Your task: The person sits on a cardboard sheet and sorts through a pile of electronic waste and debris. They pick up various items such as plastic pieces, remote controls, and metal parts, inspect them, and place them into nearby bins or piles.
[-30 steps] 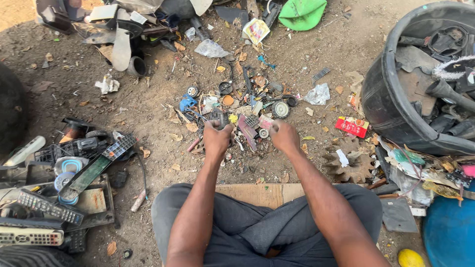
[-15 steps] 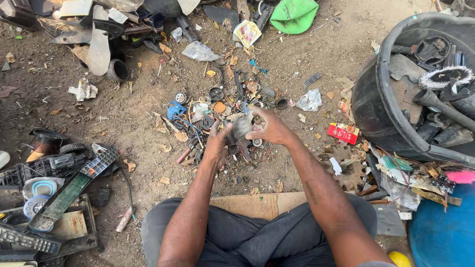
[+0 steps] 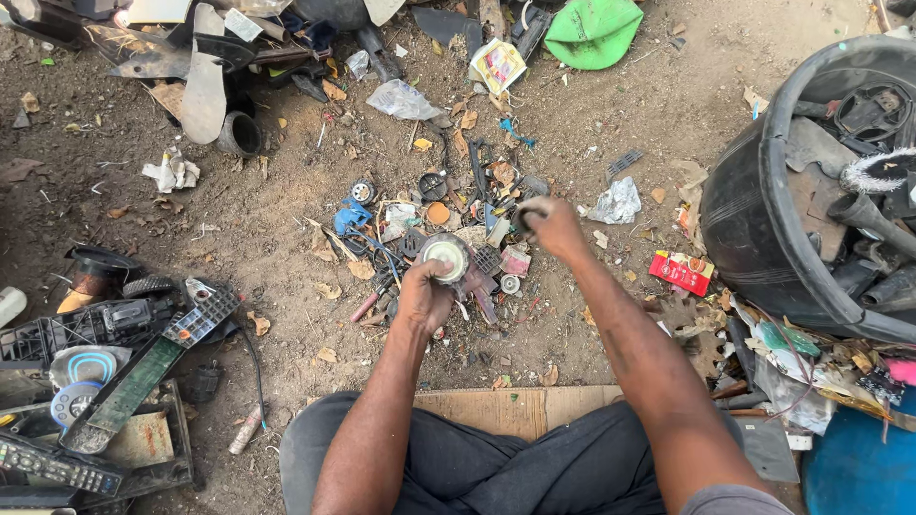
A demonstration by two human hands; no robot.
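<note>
Grey round metal motor part [image 3: 445,256] gripped in left hand [image 3: 425,291]; right hand [image 3: 553,227] closed on small dark piece [image 3: 527,212]; scrap pile [image 3: 448,205] on dirt ground remains unsorted

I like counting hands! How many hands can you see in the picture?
2. The left hand holds a small round part over the scrap pile. The right hand is raised beside it, gripping a small dark piece. No other hands show.

round part [image 3: 445,256]: dull metal, pale face | tub [image 3: 739,219]: matt black plastic | ground [image 3: 277,205]: rough dirt
</note>
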